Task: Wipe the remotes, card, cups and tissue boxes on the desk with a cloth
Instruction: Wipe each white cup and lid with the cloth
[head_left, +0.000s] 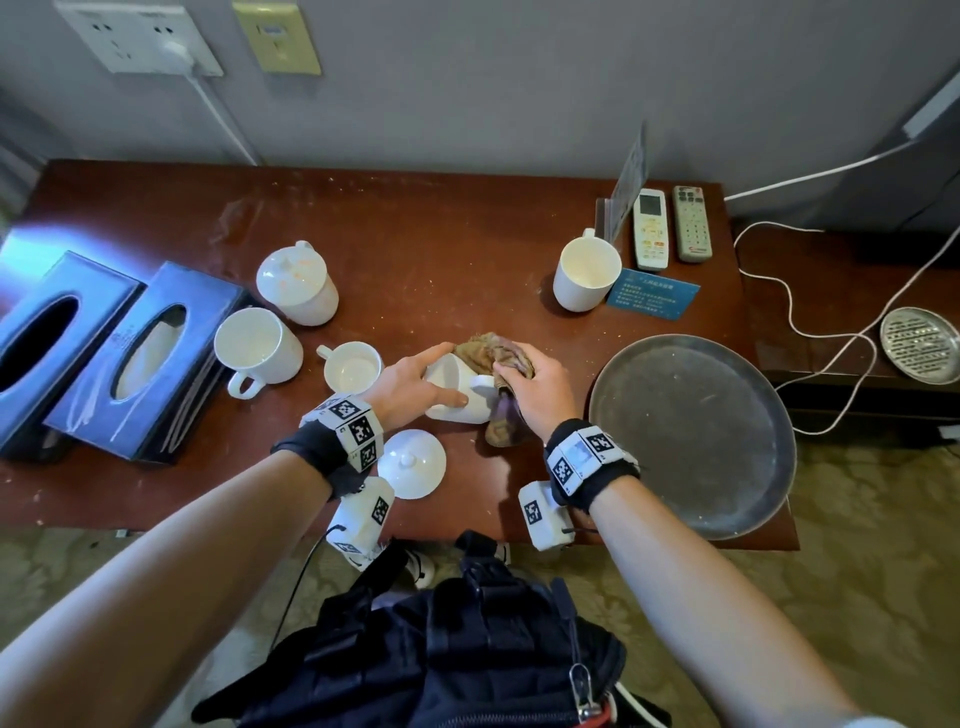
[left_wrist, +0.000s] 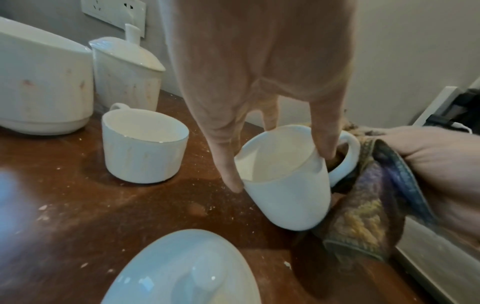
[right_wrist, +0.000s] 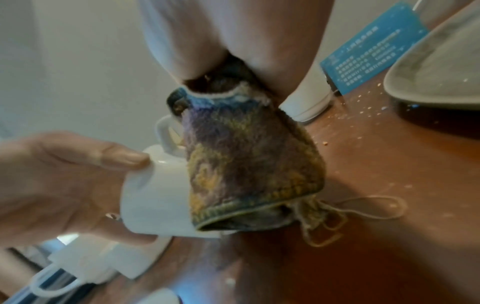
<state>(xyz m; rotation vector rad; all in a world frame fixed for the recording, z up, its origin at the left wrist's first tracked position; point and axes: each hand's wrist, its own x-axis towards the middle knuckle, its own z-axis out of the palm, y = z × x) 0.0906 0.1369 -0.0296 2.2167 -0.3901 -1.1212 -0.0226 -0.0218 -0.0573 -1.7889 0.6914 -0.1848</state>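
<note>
A white cup (head_left: 457, 392) was held tilted over the desk (head_left: 441, 249) by the left hand (head_left: 410, 384), its mouth turned toward that wrist and its base toward the cloth. The left fingers (left_wrist: 226, 164) were spread wide around the rim end, one fingertip laid along the outer wall and another hooked just inside the lip by the handle, so the cup was braced from both sides, apparently so that it would not roll while being rubbed. The cloth (right_wrist: 249, 164) was bunched in the right hand (head_left: 540, 384), whose fingers were curled round it and pressed it against the handle side and base of the cup. That grip seemed chosen so the wiping force was met by the opposing left fingers.

Just behind the left palm lay a loose lid (head_left: 412, 463), presumably taken off so the cup could be cleaned separately. Beyond the left fingertips stood a small cup (head_left: 352, 368), a mug (head_left: 258, 349) and a lidded cup (head_left: 297, 283), with two tissue boxes (head_left: 104, 353) farther out on that side. Well beyond the right fingers stood another cup (head_left: 587, 270), the blue card (head_left: 653, 293) and two remotes (head_left: 670, 226). A round tray (head_left: 691, 436) sat just outside the right hand.
</note>
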